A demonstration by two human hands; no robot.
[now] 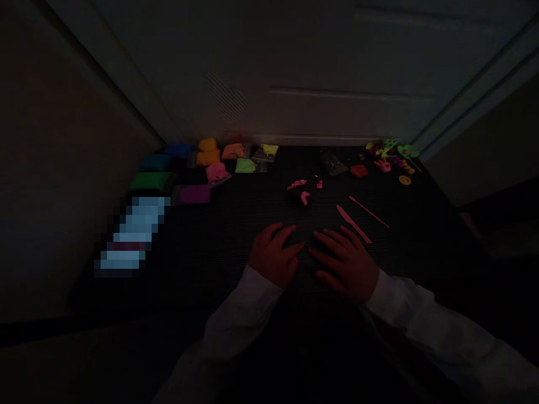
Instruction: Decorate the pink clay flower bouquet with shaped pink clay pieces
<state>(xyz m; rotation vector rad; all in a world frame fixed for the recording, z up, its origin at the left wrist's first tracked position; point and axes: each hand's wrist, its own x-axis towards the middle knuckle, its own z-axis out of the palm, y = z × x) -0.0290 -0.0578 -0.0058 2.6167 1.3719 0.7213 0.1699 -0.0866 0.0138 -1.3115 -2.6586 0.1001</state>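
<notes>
Pink knife (353, 223) flat on the dark table (202, 235), right of frame centre, slanting down toward lower right. Thin pink stick (369, 211) just beyond it, nearly parallel, not touching. At mid-frame, a small dark-and-pink piece (305, 197); too dim to make out its shape. Pink scrap (320, 184) near its right side.

Right hand (347, 264), lower centre-right: palm down, fingers spread wide, nothing visible in hold, knife nearest. Left hand (275, 258), lower centre: fingers loosely parted, nothing visible in its grasp. Hands near each other, apart; pale sleeves on both.

Farther out: purple packet (196, 194), green packet (147, 181) and other coloured packets centre-left; bright blurred patch (135, 233) at left, content unreadable. Upper right of the table: red lump (359, 170), yellow-orange disc (405, 180), cluster of bright little pieces (384, 152). Panelled surface (295, 56) across the top. Light very low.
</notes>
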